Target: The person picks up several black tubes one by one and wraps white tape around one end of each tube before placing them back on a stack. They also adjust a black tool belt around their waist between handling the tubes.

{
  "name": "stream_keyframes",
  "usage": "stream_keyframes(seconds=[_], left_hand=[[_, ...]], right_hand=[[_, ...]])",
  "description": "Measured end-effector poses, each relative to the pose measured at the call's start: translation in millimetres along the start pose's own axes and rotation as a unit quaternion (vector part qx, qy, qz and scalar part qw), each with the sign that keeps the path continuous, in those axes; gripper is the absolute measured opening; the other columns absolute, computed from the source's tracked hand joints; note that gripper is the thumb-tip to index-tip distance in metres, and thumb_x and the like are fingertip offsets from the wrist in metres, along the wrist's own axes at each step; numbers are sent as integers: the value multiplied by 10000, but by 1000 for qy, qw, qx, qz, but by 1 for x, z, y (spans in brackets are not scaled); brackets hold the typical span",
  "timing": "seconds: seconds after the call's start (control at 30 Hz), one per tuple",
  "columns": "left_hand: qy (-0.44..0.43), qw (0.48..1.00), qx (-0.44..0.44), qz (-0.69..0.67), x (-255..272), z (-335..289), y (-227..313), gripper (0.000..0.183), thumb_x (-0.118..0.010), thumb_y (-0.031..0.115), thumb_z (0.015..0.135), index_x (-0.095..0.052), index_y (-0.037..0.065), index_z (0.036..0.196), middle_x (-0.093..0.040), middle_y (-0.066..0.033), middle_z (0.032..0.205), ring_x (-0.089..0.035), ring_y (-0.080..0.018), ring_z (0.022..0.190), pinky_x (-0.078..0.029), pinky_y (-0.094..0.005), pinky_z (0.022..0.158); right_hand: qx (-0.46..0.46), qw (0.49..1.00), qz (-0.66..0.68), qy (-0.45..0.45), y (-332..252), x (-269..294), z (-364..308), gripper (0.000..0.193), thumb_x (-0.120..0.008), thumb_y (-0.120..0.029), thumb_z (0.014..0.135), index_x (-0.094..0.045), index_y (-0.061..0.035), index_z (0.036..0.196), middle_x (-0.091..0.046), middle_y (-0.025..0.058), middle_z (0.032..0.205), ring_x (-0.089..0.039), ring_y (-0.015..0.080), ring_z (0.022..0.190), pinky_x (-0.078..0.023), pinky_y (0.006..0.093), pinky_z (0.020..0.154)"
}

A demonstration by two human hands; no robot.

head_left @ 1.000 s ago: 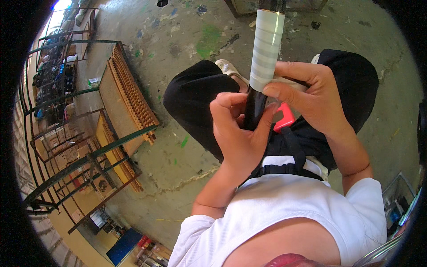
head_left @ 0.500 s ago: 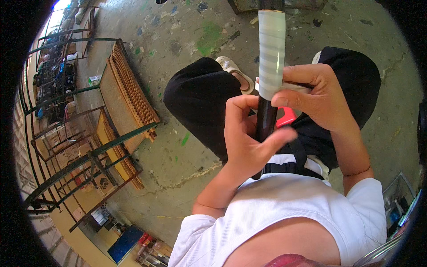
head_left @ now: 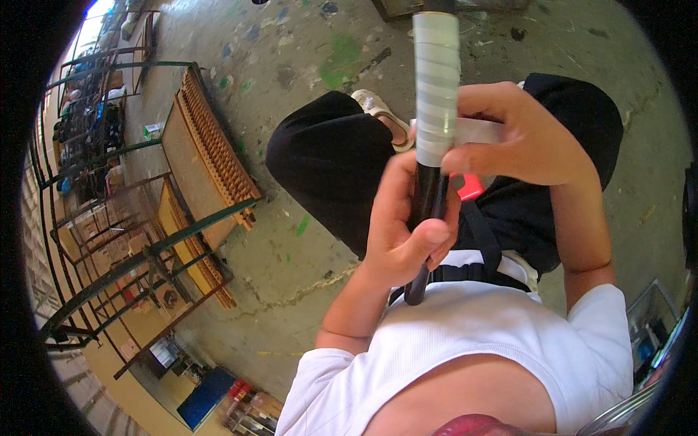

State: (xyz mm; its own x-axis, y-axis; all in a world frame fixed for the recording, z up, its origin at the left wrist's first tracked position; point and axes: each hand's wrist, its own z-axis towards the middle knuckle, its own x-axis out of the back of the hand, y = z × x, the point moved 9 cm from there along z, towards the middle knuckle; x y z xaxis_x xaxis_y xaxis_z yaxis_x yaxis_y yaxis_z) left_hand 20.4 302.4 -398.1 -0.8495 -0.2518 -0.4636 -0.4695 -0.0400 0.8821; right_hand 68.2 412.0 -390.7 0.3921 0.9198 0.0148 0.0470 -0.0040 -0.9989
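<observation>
A black rod (head_left: 427, 190) stands between my hands, its lower end close to my waist and its top running out of view. White tape (head_left: 436, 83) winds in overlapping turns round its upper part. Just below the wrapping, my left hand (head_left: 396, 243) is closed round the bare rod, fingers behind and thumb in front. My right hand (head_left: 527, 138) pinches a loose white tape strip (head_left: 478, 131) that leads off the right side of the wrapping; its thumb tip is beside the wrapping's lower edge. A red object (head_left: 471, 187), partly hidden, shows behind the rod below my right hand.
My bent knees in black trousers (head_left: 327, 171) flank the work. On the left, a dark metal rack (head_left: 156, 247) carries wooden panels with knobbed edges (head_left: 218, 145). Paint-stained concrete floor (head_left: 291, 247) lies around me. A dark-framed object (head_left: 465, 6) sits at the far edge.
My left hand has closed further round the rod, its thumb drawn in. The rod has shifted slightly left. A longer piece of the strip shows as my right hand has turned.
</observation>
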Motion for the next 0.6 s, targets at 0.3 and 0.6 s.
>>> stream_keyframes(seconds=[0.3, 0.6], left_hand=[[36, 999, -28, 8, 4, 6, 11, 482, -657, 274, 882, -347, 64, 1187, -473, -93, 623, -378, -82, 343, -292, -199, 282], [142, 988, -59, -16, 10, 1, 29, 546, -683, 290, 860, -381, 19, 1226, -529, -136, 796, -435, -106, 369, -320, -210, 296]], right_hand=[[-16, 995, -11, 94, -4, 12, -11, 151, -628, -149, 825, -624, -1, 795, -520, -39, 633, -467, 33, 607, -380, 213, 526], [-49, 976, -47, 209, 65, 42, -1, 284, -556, -276, 898, -661, -19, 954, -527, -6, 682, -493, 67, 647, -421, 223, 615]])
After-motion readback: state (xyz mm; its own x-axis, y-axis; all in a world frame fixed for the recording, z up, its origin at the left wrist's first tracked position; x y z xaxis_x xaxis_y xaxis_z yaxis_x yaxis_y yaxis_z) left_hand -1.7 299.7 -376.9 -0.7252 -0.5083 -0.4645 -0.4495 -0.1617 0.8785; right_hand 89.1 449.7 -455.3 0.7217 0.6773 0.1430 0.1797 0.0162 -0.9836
